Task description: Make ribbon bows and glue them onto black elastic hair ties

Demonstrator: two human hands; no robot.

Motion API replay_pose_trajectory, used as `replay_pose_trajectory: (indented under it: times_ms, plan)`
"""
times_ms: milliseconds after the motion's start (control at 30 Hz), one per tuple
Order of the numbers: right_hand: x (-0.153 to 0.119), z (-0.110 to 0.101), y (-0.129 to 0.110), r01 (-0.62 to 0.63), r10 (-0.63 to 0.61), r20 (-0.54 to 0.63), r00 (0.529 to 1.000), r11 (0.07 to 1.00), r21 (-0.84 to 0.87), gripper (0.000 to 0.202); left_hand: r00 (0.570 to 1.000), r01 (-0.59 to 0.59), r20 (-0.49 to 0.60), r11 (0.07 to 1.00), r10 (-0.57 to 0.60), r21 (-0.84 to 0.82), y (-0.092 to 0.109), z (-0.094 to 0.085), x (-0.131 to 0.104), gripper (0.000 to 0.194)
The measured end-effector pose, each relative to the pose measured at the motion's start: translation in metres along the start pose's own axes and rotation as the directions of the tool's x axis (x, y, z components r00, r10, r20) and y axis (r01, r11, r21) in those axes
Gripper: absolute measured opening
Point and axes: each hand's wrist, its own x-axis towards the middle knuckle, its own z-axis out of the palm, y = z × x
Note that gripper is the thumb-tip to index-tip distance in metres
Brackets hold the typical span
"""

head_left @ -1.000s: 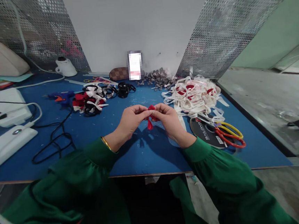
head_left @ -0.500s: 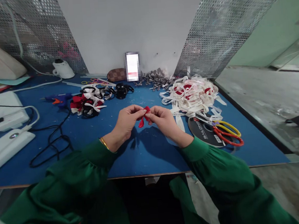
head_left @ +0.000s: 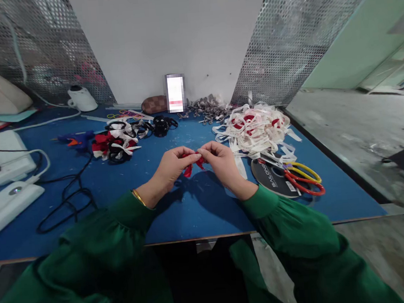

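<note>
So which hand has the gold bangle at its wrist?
The left hand: the gold bangle sits just past its green cuff. The right hand, pinching the same red ribbon, shows a bare wrist.

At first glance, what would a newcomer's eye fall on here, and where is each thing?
Probably the small, bright red fabric piece pinched between the left hand and right hand, near the picture's middle. Next, the tangled heap of white ribbons with red patches at right, and nearer, the scissors with yellow and red handles. A pixelated white upright rectangle glows before the pale grey panel.
</note>
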Motion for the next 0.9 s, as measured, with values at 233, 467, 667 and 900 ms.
replay_pose_trajectory:
  times_ms: [233,467,667,900]
  plan:
    - [-0.002,0.001,0.002,-0.023,0.023,0.001,1.0,0.999,0.023,0.02,0.996,-0.081,0.057,0.98,0.071,0.182,0.002,0.0,-0.001,0.022]
    - [-0.005,0.008,0.007,-0.179,0.182,0.009,0.983,0.955,0.236,0.027,0.982,-0.165,0.132,0.955,0.136,0.245,0.005,-0.002,-0.001,0.018]
    - [-0.004,0.006,0.002,-0.294,0.269,0.117,0.956,0.876,0.383,0.037,0.97,-0.198,0.178,0.963,0.165,0.183,0.009,-0.003,-0.002,0.02]
    - [0.002,-0.003,0.002,-0.074,0.063,0.122,0.99,0.994,0.086,0.023,0.997,-0.078,0.032,0.985,0.074,0.151,-0.002,-0.001,0.0,0.027]
